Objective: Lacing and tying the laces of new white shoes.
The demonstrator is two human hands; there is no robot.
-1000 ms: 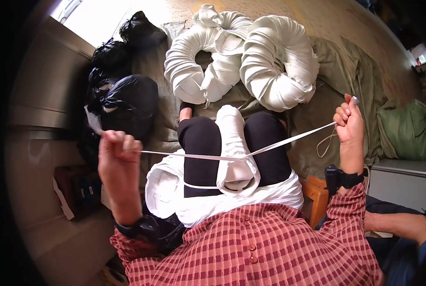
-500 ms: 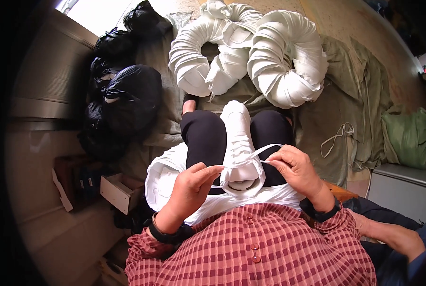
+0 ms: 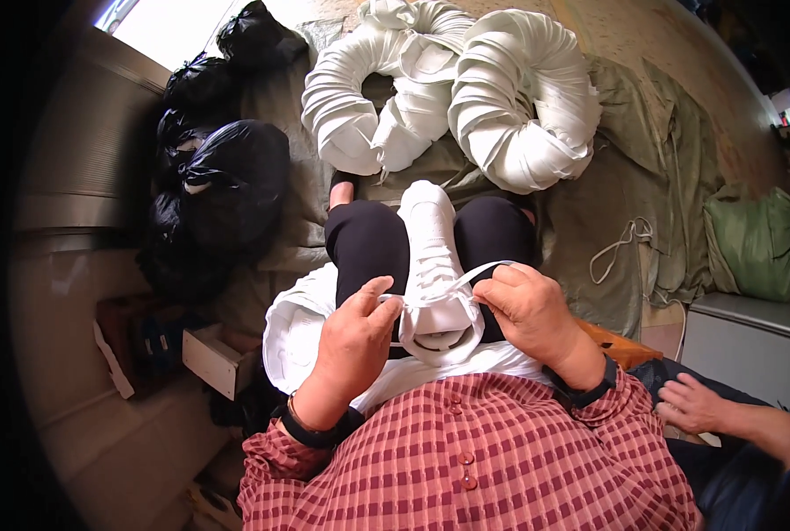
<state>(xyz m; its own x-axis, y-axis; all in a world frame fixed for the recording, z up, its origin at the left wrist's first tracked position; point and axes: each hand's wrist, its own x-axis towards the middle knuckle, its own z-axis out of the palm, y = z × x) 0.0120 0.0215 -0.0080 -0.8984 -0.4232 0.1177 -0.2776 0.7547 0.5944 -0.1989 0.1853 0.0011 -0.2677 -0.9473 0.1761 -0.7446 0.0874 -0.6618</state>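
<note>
A white lace-up shoe [image 3: 429,226] lies between my knees, its toe pointing away from me and its opening toward my body. My left hand [image 3: 352,341] is beside the left of the opening, a white lace end between thumb and forefinger. At the right, my right hand [image 3: 529,310] pinches the other part of the white shoelace [image 3: 476,273], which arches up from the shoe. The laces cross over the shoe's tongue. Under the shoe, more white shoe parts [image 3: 293,332] lie across my lap.
Two thick rings of nested white pieces [image 3: 523,106] lie ahead on a green-brown cloth [image 3: 612,177]. Black bags [image 3: 236,195] stand at the left, near a small open drawer [image 3: 211,363]. A green bag [image 3: 753,243] is at the right. Another person's hand [image 3: 691,405] is at the lower right.
My right hand has come slightly inward, closer to the shoe, and its fingers have curled. My left forefinger has lifted a little. The other person's hand has come into view at the right.
</note>
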